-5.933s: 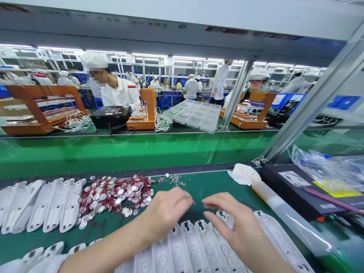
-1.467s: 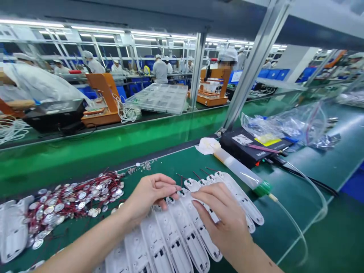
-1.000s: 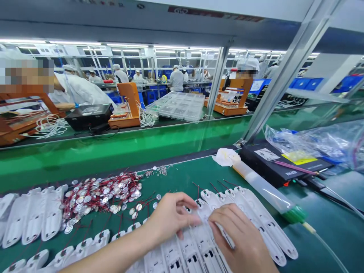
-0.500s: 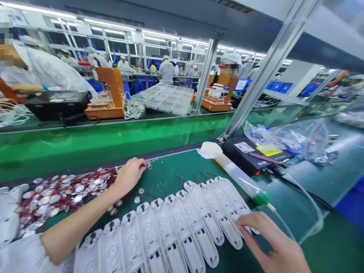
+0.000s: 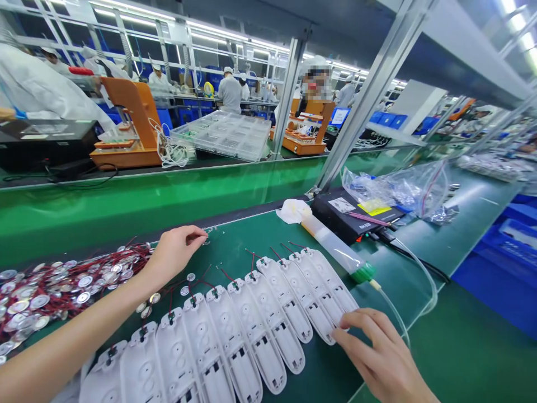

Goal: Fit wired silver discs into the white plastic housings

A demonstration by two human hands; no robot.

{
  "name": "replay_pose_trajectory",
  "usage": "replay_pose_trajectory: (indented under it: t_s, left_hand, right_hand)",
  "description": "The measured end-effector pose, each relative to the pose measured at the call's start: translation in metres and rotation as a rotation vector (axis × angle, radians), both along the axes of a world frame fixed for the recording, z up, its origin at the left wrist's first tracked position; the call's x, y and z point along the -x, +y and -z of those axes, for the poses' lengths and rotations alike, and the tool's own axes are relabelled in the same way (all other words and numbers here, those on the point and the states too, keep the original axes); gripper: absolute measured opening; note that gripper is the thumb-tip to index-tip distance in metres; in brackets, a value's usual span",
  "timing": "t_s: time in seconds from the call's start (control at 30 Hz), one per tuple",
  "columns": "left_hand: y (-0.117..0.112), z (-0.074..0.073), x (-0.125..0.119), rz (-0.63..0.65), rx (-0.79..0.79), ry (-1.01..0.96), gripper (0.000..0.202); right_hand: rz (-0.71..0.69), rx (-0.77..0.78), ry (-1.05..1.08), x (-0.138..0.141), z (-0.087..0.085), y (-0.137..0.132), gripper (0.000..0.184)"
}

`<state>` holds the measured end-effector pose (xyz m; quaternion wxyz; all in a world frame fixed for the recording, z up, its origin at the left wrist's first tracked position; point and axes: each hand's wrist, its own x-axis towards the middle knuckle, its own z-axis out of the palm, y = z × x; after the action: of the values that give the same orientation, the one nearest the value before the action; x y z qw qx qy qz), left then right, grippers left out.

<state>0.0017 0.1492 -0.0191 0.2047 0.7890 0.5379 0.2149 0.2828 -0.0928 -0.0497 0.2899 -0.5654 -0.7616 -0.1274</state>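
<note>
A fan of several white plastic shells (image 5: 235, 330) lies on the green bench mat, each with a red wire at its far end. My right hand (image 5: 380, 350) rests at the near right, fingertips touching the lower end of the rightmost shells. My left hand (image 5: 176, 252) reaches to the back of the mat, fingers pinched at a scatter of tiny parts near the far edge; whether it holds one is unclear. A pile of silver discs with red wires (image 5: 54, 285) lies just left of that hand.
A clear glue syringe (image 5: 333, 249) with a green tip and thin tube lies right of the shells, beside a black controller box (image 5: 356, 215) and plastic bags (image 5: 403, 187). A green conveyor (image 5: 146, 198) runs behind. Other workers sit at benches beyond. Blue bins (image 5: 503, 252) at right.
My hands left the middle of the shell row: the left reached back to the tiny parts by the disc pile, the right slid to the row's right end. The view swung right.
</note>
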Motion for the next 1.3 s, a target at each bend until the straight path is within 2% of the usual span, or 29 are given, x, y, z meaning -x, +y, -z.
replay_pose_trajectory:
  t_s: [0.1,0.23,0.4,0.67,0.83,0.9,1.0,1.1,1.2,1.3]
  left_hand:
    - [-0.006,-0.004,-0.002,-0.013,0.071,-0.066,0.03]
    - [-0.012,-0.008,-0.007,-0.008,0.151,-0.151,0.034]
    - [-0.019,-0.014,-0.013,-0.001,0.179,-0.16,0.034]
    - [-0.03,-0.021,-0.023,0.021,0.193,-0.163,0.032]
    - [-0.042,-0.026,-0.03,0.019,0.417,-0.29,0.032]
    - [-0.054,-0.029,-0.036,0.052,0.551,-0.36,0.031]
    - [-0.08,-0.032,-0.049,0.184,0.783,-0.426,0.026]
    - [-0.108,-0.03,-0.061,0.284,0.969,-0.477,0.028]
    - [-0.123,-0.026,-0.064,0.266,1.054,-0.536,0.034]
    - [-0.126,-0.021,-0.055,0.187,1.074,-0.6,0.038]
  right_hand:
    - [0.004,-0.008,-0.045,-0.01,0.002,-0.002,0.03]
    - [-0.021,-0.029,-0.124,-0.009,-0.003,0.0,0.029]
    - [-0.06,-0.047,-0.179,-0.008,-0.008,0.003,0.03]
    - [-0.093,-0.063,-0.235,-0.008,-0.006,0.004,0.028]
    - [-0.066,-0.078,-0.262,-0.013,0.002,-0.005,0.034]
    - [-0.008,-0.121,-0.236,-0.011,-0.001,-0.009,0.029]
    - [0.096,-0.188,-0.14,0.011,-0.017,-0.01,0.019]
    - [0.091,-0.23,0.023,0.055,-0.031,-0.001,0.013]
    - [0.159,-0.319,0.156,0.094,-0.033,0.016,0.009]
    - [0.132,-0.317,0.115,0.11,-0.028,0.028,0.015]
